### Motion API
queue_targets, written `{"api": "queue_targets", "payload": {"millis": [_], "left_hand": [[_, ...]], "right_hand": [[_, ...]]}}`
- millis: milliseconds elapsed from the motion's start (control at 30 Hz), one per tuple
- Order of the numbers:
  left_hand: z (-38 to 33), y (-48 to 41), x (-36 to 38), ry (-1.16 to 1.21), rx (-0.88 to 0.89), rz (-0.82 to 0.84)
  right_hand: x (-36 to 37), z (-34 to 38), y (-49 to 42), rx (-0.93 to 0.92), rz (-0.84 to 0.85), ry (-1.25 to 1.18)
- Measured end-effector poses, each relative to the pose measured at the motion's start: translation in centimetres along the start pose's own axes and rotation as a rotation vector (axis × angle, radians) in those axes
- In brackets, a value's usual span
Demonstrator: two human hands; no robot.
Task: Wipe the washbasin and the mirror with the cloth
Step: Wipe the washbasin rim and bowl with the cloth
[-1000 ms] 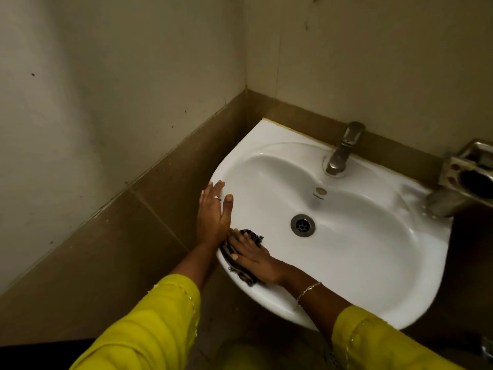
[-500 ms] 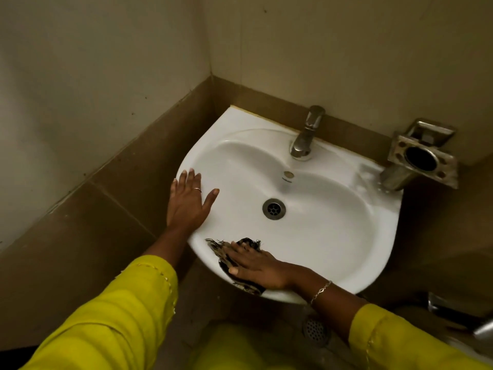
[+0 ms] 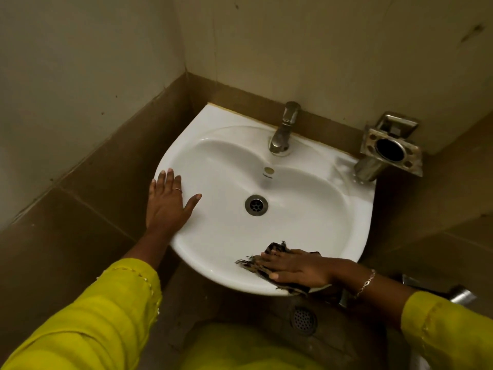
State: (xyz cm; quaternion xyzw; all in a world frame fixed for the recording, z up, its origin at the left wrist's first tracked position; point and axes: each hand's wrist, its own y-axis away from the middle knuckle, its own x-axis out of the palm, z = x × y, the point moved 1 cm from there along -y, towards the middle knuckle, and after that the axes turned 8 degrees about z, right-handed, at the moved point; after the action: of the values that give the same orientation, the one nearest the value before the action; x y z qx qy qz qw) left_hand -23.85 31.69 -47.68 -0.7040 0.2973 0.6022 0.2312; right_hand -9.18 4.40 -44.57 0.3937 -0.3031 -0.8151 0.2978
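Right grip (image 3: 296, 268) flat on cloth (image 3: 276, 248), washbasin (image 3: 314, 222) front rim

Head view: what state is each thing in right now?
Basin: white, no water pooled in the bowl.
Cloth: crumpled, pressed onto the basin's front rim.
Right hand: flat on the cloth, fingers straight.
Left hand: flat on the basin's left rim, holding nothing.
Tap: no water running.
Drain: unplugged.
Holder: empty.
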Motion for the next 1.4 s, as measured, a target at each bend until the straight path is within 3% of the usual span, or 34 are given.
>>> {"api": "queue_targets", "payload": {"millis": [533,900,1033,1267,1400], "left_hand": [[0.1,0.0,-0.1,0.042,0.018,-0.040],[0.0,-0.2,0.1,0.049,-0.010,-0.051],[0.1,-0.2,0.3,0.047,-0.006,-0.063],[0.0,-0.4,0.2,0.033,-0.008,-0.052],[-0.1,-0.3,0.2,0.022,-0.007,-0.046]], "right_hand": [[-3.9,-9.6,4.4,0.342,0.121,0.649],[-9.5,-13.2,0.9,0.372,-0.214,1.273],[-11.8,-12.7,-1.4,0.308,-0.324,1.374],[-13.9,-10.7,-5.3,0.303,-0.295,1.625],[-14.6,-8.6,-6.1,0.310,-0.328,1.606]]}}
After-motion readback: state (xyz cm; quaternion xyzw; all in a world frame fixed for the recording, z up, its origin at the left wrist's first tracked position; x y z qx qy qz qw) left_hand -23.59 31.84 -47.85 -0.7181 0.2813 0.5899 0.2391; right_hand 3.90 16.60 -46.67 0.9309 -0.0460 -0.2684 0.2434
